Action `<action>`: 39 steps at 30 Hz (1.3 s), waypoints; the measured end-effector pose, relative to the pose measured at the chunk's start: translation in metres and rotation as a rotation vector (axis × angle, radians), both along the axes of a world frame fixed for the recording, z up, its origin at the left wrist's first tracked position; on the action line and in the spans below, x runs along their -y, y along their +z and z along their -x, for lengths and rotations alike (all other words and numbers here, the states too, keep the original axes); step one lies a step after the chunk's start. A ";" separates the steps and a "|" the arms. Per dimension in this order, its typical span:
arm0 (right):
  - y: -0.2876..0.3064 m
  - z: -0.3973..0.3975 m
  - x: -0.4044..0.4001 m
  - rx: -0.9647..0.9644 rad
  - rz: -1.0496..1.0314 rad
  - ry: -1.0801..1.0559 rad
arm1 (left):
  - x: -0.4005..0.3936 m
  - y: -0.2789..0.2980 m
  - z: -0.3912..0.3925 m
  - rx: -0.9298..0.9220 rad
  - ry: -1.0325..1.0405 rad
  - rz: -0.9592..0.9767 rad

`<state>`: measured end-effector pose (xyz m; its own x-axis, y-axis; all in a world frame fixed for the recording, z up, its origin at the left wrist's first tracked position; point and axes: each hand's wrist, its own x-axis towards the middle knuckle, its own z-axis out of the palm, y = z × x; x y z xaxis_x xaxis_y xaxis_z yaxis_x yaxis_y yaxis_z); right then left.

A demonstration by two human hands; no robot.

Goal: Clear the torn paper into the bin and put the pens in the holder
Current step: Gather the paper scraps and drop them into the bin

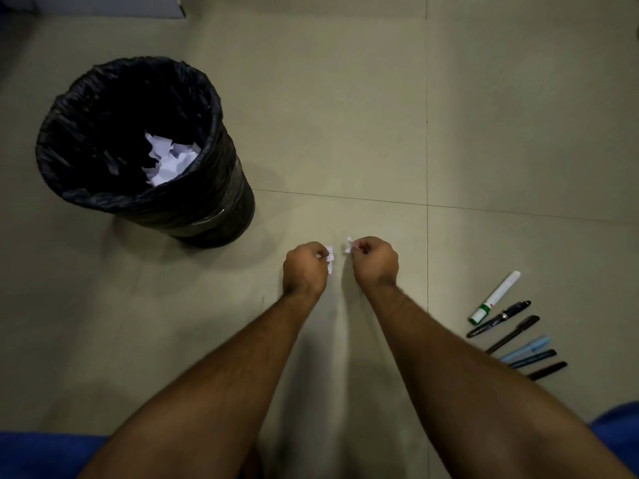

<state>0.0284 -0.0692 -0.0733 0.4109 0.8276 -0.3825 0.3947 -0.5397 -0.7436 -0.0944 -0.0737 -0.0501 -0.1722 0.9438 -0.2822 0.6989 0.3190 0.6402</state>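
Observation:
My left hand [304, 267] pinches a small white scrap of torn paper [331, 259] over the tiled floor. Close beside it, my right hand [375, 261] pinches another white paper scrap [348, 246]. The two scraps are apart by a small gap. A black bin [214, 188] lined with a black bag stands to the upper left, with white torn paper [169, 157] lying inside. Several pens lie in a row on the floor at the right: a white marker with a green band [494, 297], a black pen [499, 319], a light blue pen [525, 348] and other dark ones. No holder is in view.
Beige floor tiles [345, 115] with thin joint lines spread all around. Blue cloth [45, 454] shows at the bottom left and bottom right corners. A pale board or box edge [103, 5] sits at the top left.

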 end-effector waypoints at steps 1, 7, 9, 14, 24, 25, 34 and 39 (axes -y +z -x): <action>0.008 0.007 -0.001 -0.112 -0.001 -0.078 | 0.000 0.007 0.001 0.028 0.049 -0.016; 0.077 0.044 -0.013 -0.529 -0.102 -0.250 | -0.007 0.070 0.022 0.097 0.151 -0.214; 0.104 0.054 -0.018 -0.599 -0.176 -0.237 | -0.008 0.091 0.027 0.108 0.155 -0.298; 0.173 0.104 -0.054 -0.624 -0.338 -0.054 | -0.024 0.164 0.060 0.130 0.329 -0.588; 0.241 0.195 -0.100 -0.005 -0.401 0.481 | -0.075 0.214 0.175 -0.174 0.386 -0.293; 0.239 0.194 -0.100 -0.008 -0.383 0.465 | -0.075 0.214 0.177 -0.187 0.407 -0.292; 0.201 0.138 -0.079 -0.182 -0.358 0.091 | -0.067 0.197 0.106 0.165 0.244 -0.254; 0.137 0.088 -0.055 -0.170 -0.223 -0.014 | -0.055 0.161 0.061 -0.155 0.019 -0.318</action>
